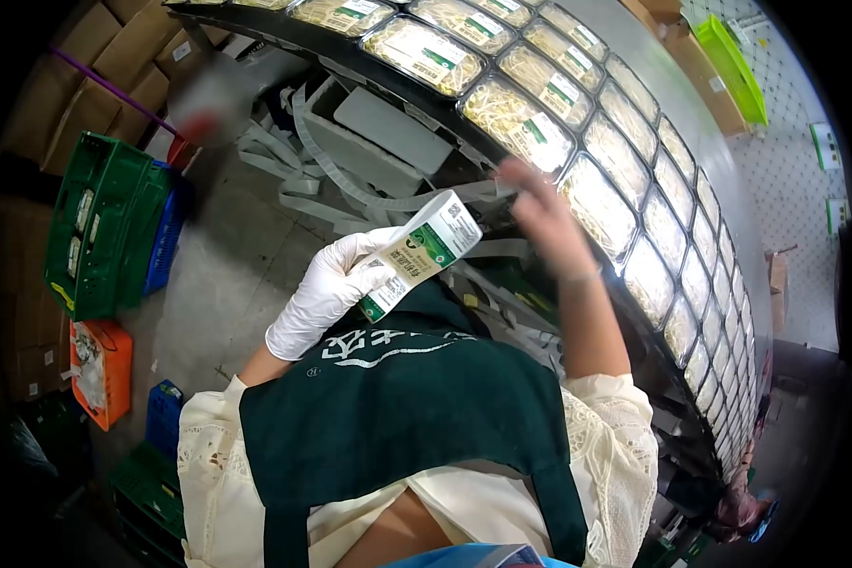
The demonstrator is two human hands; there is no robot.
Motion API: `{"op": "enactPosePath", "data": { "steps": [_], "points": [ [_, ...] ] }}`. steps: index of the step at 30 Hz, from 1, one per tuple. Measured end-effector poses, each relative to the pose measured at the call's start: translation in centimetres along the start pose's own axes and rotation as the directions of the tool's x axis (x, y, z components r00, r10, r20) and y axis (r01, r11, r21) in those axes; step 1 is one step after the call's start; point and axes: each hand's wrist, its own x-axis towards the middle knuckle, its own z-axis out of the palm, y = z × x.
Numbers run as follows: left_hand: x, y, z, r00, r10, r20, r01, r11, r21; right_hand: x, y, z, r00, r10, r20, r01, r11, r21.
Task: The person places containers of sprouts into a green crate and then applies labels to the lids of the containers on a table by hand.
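My left hand [326, 289], in a white glove, grips a bent strip of green and white printed labels [432, 244] in front of the dark green apron [407, 398]. Thumb and fingers close on the strip's lower part. Bare and smeared by motion, my right hand [547, 216] is at the near edge of the table, close to the packs; its fingers are too blurred to read. Clear-lidded packs of pale sprouts [591, 213] lie in rows there. Several of the far ones carry a green and white label [542, 134].
Green crates [104, 227], a blue crate [166, 232] and an orange crate [114, 369] stand on the floor at left. A grey bin and loose white straps [350, 180] lie below the table. Cardboard boxes [114, 71] are stacked behind. Another person [738, 506] is at lower right.
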Motion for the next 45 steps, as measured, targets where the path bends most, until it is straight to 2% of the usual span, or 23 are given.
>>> {"op": "enactPosePath", "data": {
  "steps": [2,4,8,10,11,12,13,14,16,18,20,21,22,25,26,29,32,34,35,37,39,42,45],
  "points": [
    [-0.1,0.4,0.2,1.0,-0.014,0.023,0.014,1.0,0.016,-3.2,-3.4,2.8,0.967,-0.032,0.252,0.022,0.999,0.042],
    [0.0,0.9,-0.6,0.947,-0.31,0.08,0.257,0.886,0.386,-4.5,-2.7,3.7,0.981,-0.05,0.185,0.095,0.965,-0.244],
    [1.0,1.0,4.2,0.99,0.022,0.138,-0.042,0.989,0.139,-6.2,-3.6,4.7,0.985,0.012,0.17,0.013,0.989,-0.144],
    [2.0,-0.3,5.3,0.992,0.002,0.125,-0.017,0.993,0.119,-6.7,-3.2,3.3,0.986,-0.164,-0.014,0.151,0.934,-0.324],
    [2.5,-0.8,5.5,0.98,-0.122,0.155,0.063,0.938,0.341,-6.6,-3.5,1.4,0.959,-0.254,-0.121,0.17,0.866,-0.47],
    [3.1,-1.5,5.9,0.957,-0.243,0.156,0.12,0.826,0.55,-6.4,-2.5,-1.4,0.935,-0.28,-0.216,0.117,0.821,-0.559],
    [3.3,-3.0,6.6,0.95,-0.193,0.247,0.076,0.907,0.414,-6.3,-1.3,-4.5,0.892,-0.118,-0.436,-0.157,0.825,-0.543],
    [3.4,-2.8,8.2,0.912,-0.297,0.283,0.215,0.933,0.288,-5.9,-0.5,-8.6,0.844,-0.164,-0.51,-0.226,0.754,-0.617],
    [4.2,-4.8,9.0,0.836,-0.432,0.339,0.334,0.89,0.31,-6.0,1.4,-14.9,0.869,0.095,-0.486,-0.359,0.796,-0.487],
    [5.3,-4.8,10.5,0.774,-0.548,0.317,0.461,0.831,0.312,-6.4,6.0,-17.1,0.858,0.105,-0.502,-0.435,0.668,-0.604],
    [6.9,-5.3,11.8,0.759,-0.403,0.511,-0.029,0.763,0.645,-6.7,9.8,-16.1,0.887,-0.067,-0.456,-0.33,0.599,-0.73],
    [7.4,-6.1,12.5,0.732,-0.301,0.611,-0.111,0.833,0.542,-6.8,10.5,-15.8,0.894,-0.089,-0.439,-0.348,0.477,-0.807],
    [7.9,-6.6,13.3,0.707,-0.333,0.624,-0.075,0.842,0.534,-6.9,10.9,-15.7,0.902,-0.108,-0.417,-0.358,0.348,-0.866],
    [8.8,-5.8,15.8,0.687,-0.524,0.503,0.069,0.736,0.673,-7.0,9.2,-16.0,0.914,-0.189,-0.359,-0.311,0.242,-0.919],
    [9.0,-6.1,16.1,0.716,-0.51,0.477,0.177,0.794,0.582,-6.9,9.8,-16.1,0.96,-0.069,-0.27,-0.248,0.226,-0.942],
    [9.6,-6.1,16.4,0.795,-0.472,0.381,0.288,0.847,0.448,-5.8,8.7,-17.6,0.982,0.102,-0.156,-0.18,0.301,-0.936],
    [9.7,-6.5,14.5,0.898,-0.358,0.257,0.252,0.896,0.367,-1.4,8.0,-18.2,0.984,-0.014,-0.18,-0.148,0.504,-0.851],
    [9.0,-5.8,13.4,0.934,-0.316,0.165,0.267,0.927,0.265,1.9,7.3,-16.4,0.972,0.156,-0.177,-0.218,0.878,-0.425],
    [8.5,-5.2,13.2,0.952,-0.289,0.098,0.258,0.934,0.249,3.9,8.3,-15.3,0.974,0.19,-0.127,-0.221,0.922,-0.318],
    [7.5,-4.7,11.8,0.967,-0.252,0.045,0.234,0.942,0.242,7.0,9.3,-14.0,0.974,0.213,-0.074,-0.224,0.952,-0.21],
    [6.7,-3.8,10.7,0.982,-0.185,-0.032,0.187,0.96,0.208,8.7,8.8,-12.9,0.902,0.426,-0.063,-0.431,0.888,-0.159],
    [6.5,-3.0,7.8,0.979,-0.165,-0.117,0.18,0.974,0.137,9.3,8.6,-12.8,0.862,0.505,-0.035,-0.506,0.857,-0.1],
    [7.5,-1.5,5.6,0.991,-0.09,-0.097,0.111,0.964,0.241,9.8,8.6,-12.5,0.828,0.555,-0.076,-0.56,0.827,-0.052]
  ]
}}
